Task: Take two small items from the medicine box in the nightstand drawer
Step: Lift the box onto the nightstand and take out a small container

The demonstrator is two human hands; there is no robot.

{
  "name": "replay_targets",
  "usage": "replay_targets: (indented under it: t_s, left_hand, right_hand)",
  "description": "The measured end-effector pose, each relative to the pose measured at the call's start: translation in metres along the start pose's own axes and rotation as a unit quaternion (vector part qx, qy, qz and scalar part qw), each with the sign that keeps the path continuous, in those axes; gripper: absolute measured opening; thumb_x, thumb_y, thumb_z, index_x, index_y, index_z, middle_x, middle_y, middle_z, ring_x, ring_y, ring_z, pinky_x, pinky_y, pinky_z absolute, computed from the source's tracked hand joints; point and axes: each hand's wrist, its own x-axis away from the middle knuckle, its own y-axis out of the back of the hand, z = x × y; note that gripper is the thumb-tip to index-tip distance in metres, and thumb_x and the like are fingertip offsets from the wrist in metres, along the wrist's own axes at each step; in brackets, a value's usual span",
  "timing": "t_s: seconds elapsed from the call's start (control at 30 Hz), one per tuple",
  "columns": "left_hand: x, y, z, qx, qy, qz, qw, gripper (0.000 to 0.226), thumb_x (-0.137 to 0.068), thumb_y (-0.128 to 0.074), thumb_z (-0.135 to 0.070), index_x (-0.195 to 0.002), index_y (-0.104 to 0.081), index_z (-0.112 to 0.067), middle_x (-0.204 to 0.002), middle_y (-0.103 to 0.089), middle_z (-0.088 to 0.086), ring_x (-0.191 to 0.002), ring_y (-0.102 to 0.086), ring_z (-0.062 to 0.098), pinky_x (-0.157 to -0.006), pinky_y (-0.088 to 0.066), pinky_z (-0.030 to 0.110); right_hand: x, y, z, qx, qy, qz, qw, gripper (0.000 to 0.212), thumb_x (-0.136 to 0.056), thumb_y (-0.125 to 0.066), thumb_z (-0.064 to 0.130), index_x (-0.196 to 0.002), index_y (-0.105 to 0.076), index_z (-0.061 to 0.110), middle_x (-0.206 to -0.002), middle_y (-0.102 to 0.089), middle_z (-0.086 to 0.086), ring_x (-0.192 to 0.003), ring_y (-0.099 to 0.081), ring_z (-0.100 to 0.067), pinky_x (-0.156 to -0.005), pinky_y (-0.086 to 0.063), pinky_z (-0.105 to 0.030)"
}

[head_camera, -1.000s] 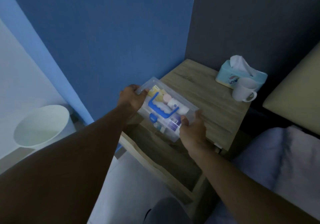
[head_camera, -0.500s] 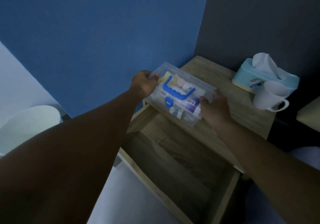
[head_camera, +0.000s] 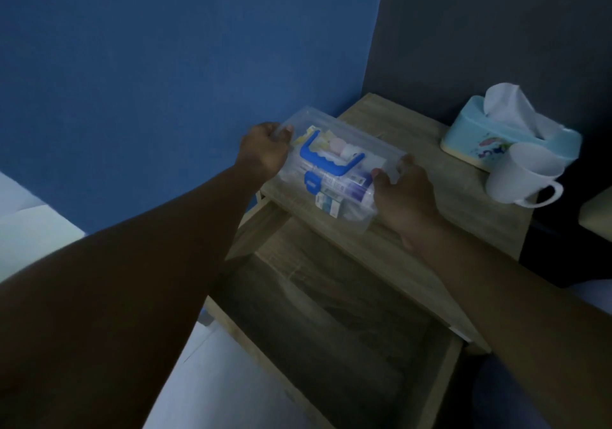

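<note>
Clear plastic medicine box [head_camera: 334,176] with a blue handle [head_camera: 326,160] is resting at the front edge of the nightstand top [head_camera: 440,196], above the open drawer [head_camera: 331,345]. Left hand [head_camera: 265,150] and right hand [head_camera: 404,193] are gripping its 2 ends. Setting it fully flat before opening the blue latch [head_camera: 312,182] seems wise.

Probably a dim home bedroom: a wooden nightstand [head_camera: 430,176] with tissue box [head_camera: 477,137] and mug [head_camera: 520,176].

Med box [head_camera: 334,170] on nightstand [head_camera: 440,216], both hands' grip.
</note>
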Motion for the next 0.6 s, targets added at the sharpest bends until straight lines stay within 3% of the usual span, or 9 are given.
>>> replay_targets:
  t_s: [0.07,0.13,0.2,0.27,0.3,0.37,0.47,0.53,0.6]
  left_hand:
    - [0.001,-0.001,-0.004,-0.038,-0.016,0.0,0.999,0.046,-0.096,-0.044,-0.046,-0.112,-0.067,-0.01,-0.103,-0.07,0.01,-0.105,-0.063,0.029,-0.087,-0.048,0.032]
    - [0.007,-0.002,-0.009,-0.069,-0.012,0.002,0.998,0.053,-0.099,-0.039,-0.046,-0.125,-0.057,-0.004,-0.127,-0.062,0.02,-0.122,-0.054,0.038,-0.102,-0.041,0.038]
    - [0.017,-0.003,-0.01,-0.058,0.019,-0.006,0.998,0.06,-0.099,-0.037,-0.048,-0.141,-0.042,-0.004,-0.144,-0.049,0.02,-0.134,-0.043,0.037,-0.109,-0.033,0.037]
    - [0.033,-0.007,-0.007,-0.016,0.068,-0.023,0.997,0.067,-0.098,-0.038,-0.051,-0.145,-0.035,-0.003,-0.148,-0.044,0.019,-0.137,-0.04,0.035,-0.109,-0.033,0.036]
    - [0.042,-0.009,-0.004,-0.001,0.092,-0.028,0.995,0.069,-0.097,-0.038,-0.053,-0.144,-0.035,-0.003,-0.148,-0.044,0.019,-0.137,-0.041,0.034,-0.107,-0.034,0.035]
    - [0.058,-0.016,0.004,0.024,0.135,-0.015,0.99,0.069,-0.096,-0.039,-0.056,-0.14,-0.042,-0.003,-0.144,-0.049,0.018,-0.131,-0.047,0.033,-0.098,-0.039,0.032]
    - [0.071,-0.025,0.011,0.139,0.196,0.046,0.969,0.058,-0.095,-0.045,-0.053,-0.124,-0.06,-0.005,-0.11,-0.065,0.014,-0.098,-0.063,0.026,-0.079,-0.05,0.031]
    - [0.077,-0.031,0.009,0.25,0.232,0.072,0.937,0.039,-0.094,-0.053,-0.044,-0.106,-0.066,-0.01,-0.095,-0.067,0.007,-0.088,-0.064,0.021,-0.085,-0.057,0.037]
    - [0.079,-0.035,0.006,0.306,0.245,0.07,0.917,0.023,-0.093,-0.059,-0.036,-0.087,-0.065,-0.014,-0.087,-0.069,0.004,-0.082,-0.068,0.018,-0.078,-0.06,0.034]
  right_hand:
    - [0.002,0.003,0.0,0.029,0.019,0.01,0.999,0.068,-0.098,-0.053,0.04,-0.154,-0.022,0.018,-0.145,-0.049,-0.011,-0.119,-0.059,-0.023,-0.076,-0.047,-0.026]
    - [0.003,0.01,-0.001,0.067,0.043,0.021,0.997,0.07,-0.097,-0.052,0.045,-0.154,-0.023,0.016,-0.147,-0.048,-0.01,-0.124,-0.056,-0.023,-0.082,-0.043,-0.024]
    - [0.006,0.018,-0.002,0.095,0.082,0.031,0.992,0.07,-0.096,-0.053,0.045,-0.153,-0.025,0.015,-0.149,-0.046,-0.01,-0.13,-0.052,-0.023,-0.086,-0.044,-0.022]
    - [0.01,0.026,-0.003,0.126,0.15,0.042,0.98,0.069,-0.098,-0.052,0.04,-0.154,-0.02,0.016,-0.157,-0.034,-0.009,-0.139,-0.042,-0.024,-0.1,-0.048,-0.033]
    - [0.012,0.03,-0.003,0.148,0.184,0.051,0.97,0.07,-0.099,-0.05,0.038,-0.155,-0.015,0.016,-0.162,-0.024,-0.008,-0.145,-0.033,-0.023,-0.111,-0.041,-0.039]
    - [0.011,0.037,-0.002,0.195,0.239,0.079,0.948,0.067,-0.102,-0.044,0.034,-0.157,-0.009,0.016,-0.165,-0.015,-0.005,-0.149,-0.024,-0.022,-0.119,-0.029,-0.039]
    - [0.001,0.044,-0.001,0.259,0.259,0.14,0.92,0.063,-0.104,-0.036,0.034,-0.157,-0.008,0.015,-0.165,-0.016,-0.006,-0.147,-0.029,-0.023,-0.118,-0.032,-0.042]
    - [-0.003,0.044,-0.003,0.286,0.249,0.157,0.912,0.064,-0.105,-0.031,0.037,-0.157,-0.004,0.015,-0.166,-0.006,-0.004,-0.15,-0.02,-0.02,-0.119,-0.023,-0.035]
    - [-0.005,0.042,-0.007,0.304,0.249,0.158,0.906,0.063,-0.105,-0.028,0.038,-0.157,-0.005,0.011,-0.166,-0.005,-0.006,-0.152,-0.011,-0.018,-0.118,-0.014,-0.03]
